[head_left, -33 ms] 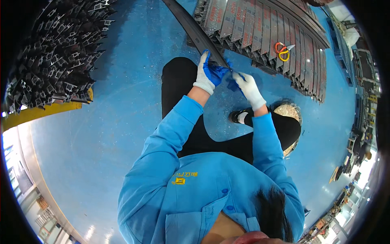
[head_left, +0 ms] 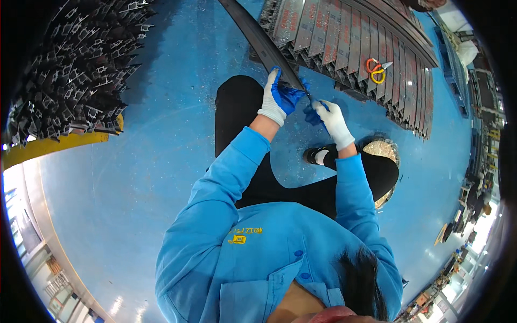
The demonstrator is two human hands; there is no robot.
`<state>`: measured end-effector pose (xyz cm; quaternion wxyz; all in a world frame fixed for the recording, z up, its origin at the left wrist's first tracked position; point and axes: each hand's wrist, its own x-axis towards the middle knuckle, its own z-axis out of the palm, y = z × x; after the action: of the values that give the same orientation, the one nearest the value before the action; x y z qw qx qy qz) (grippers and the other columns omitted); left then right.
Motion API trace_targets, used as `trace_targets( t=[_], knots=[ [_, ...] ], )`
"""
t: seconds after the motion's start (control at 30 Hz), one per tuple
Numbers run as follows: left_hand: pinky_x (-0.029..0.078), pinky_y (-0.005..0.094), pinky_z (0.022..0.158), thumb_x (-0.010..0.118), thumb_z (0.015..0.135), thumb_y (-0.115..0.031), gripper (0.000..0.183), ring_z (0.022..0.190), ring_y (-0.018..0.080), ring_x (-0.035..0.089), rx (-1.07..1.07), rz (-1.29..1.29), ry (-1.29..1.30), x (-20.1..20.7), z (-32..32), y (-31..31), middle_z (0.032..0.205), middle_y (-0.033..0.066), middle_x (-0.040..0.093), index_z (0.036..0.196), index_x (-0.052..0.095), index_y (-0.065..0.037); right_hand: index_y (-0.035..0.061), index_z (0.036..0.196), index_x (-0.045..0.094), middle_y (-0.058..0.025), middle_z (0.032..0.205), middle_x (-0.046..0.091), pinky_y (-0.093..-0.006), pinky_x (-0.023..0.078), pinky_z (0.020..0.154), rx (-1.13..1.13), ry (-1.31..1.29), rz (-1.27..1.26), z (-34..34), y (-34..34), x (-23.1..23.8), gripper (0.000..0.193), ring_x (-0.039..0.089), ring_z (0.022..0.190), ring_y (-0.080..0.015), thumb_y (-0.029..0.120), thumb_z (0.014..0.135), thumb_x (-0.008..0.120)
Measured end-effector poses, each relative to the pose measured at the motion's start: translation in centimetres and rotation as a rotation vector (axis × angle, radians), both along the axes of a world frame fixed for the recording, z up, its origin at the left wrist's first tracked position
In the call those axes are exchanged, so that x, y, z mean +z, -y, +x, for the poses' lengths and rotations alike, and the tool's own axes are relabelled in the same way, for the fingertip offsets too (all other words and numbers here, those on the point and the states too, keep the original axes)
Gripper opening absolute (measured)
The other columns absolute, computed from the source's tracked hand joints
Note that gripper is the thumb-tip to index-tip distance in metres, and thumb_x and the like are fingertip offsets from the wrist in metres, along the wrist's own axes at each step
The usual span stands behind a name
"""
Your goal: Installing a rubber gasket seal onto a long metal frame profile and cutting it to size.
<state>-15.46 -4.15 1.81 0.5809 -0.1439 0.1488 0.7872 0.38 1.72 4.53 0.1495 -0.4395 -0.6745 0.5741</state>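
Observation:
A long dark metal-looking profile [head_left: 258, 43] slants from the top edge down to my hands. My left hand [head_left: 280, 97], in a white glove with a blue palm, is closed around it near its lower end. Just right of that end is my right hand [head_left: 329, 117], gloved the same way, its fingers pinched together. A thin dark strip or tool [head_left: 309, 96] runs between the profile's end and the right fingers; its kind is too small to tell, and the fingertips partly hide it.
Stacked dark profiles [head_left: 344, 43] lie at the upper right, with red-and-yellow-handled scissors [head_left: 378, 70] on top. Another heap of profiles [head_left: 75, 70] rests on a yellow support [head_left: 59, 148] at the left. A round stool [head_left: 385, 148] stands by my right knee, on the blue floor [head_left: 129, 194].
My right hand has shifted slightly down and right from the profile's end, showing more of the thin dark piece. My left hand stays around the profile.

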Motion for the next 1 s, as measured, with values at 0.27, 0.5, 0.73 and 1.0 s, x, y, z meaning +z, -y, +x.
trace_targets(
  t=[0.27, 0.5, 0.73, 1.0],
  knots=[
    [0.052, 0.0470, 0.084, 0.050, 0.089, -0.042, 0.042, 0.086, 0.0315, 0.064, -0.052, 0.147, 0.042, -2.6, -0.9, 0.5, 0.095, 0.0187, 0.064, 0.107, 0.055, -0.005, -0.0071, 0.088, 0.064, -0.0065, 0.067, 0.062, -0.0235, 0.042, 0.054, -0.048, 0.076, 0.016, -3.0, 1.0, 1.9, 0.026, 0.050, 0.055, -0.0129, 0.018, 0.082, 0.059],
    [0.053, 0.0381, 0.068, 0.054, 0.087, -0.039, 0.033, 0.073, 0.0254, 0.063, -0.007, 0.018, 0.016, 0.0, 0.3, 0.6, 0.086, 0.0116, 0.064, 0.098, 0.058, -0.008, -0.0075, 0.091, 0.063, -0.0071, 0.067, 0.063, -0.0230, 0.043, 0.055, 0.020, 0.063, 0.044, -0.3, 1.2, 1.5, 0.027, 0.052, 0.055, -0.0133, 0.018, 0.083, 0.058],
    [0.053, 0.0354, 0.064, 0.054, 0.087, -0.040, 0.032, 0.070, 0.0238, 0.063, -0.107, 0.038, 0.021, -0.5, 0.9, 1.0, 0.083, 0.0091, 0.064, 0.097, 0.058, -0.009, -0.0076, 0.090, 0.062, -0.0074, 0.069, 0.063, -0.0245, 0.043, 0.055, -0.010, 0.211, 0.270, -1.2, 1.3, 0.3, 0.028, 0.052, 0.055, -0.0146, 0.019, 0.083, 0.057],
    [0.053, 0.0376, 0.065, 0.053, 0.087, -0.040, 0.033, 0.071, 0.0257, 0.063, -0.088, -0.038, 0.046, -1.0, 1.7, 0.8, 0.084, 0.0092, 0.064, 0.098, 0.058, -0.009, -0.0073, 0.090, 0.062, -0.0075, 0.070, 0.063, -0.0264, 0.044, 0.056, -0.052, 0.194, 0.044, -1.3, 1.4, 0.6, 0.030, 0.054, 0.058, -0.0159, 0.021, 0.082, 0.059]
  ],
)
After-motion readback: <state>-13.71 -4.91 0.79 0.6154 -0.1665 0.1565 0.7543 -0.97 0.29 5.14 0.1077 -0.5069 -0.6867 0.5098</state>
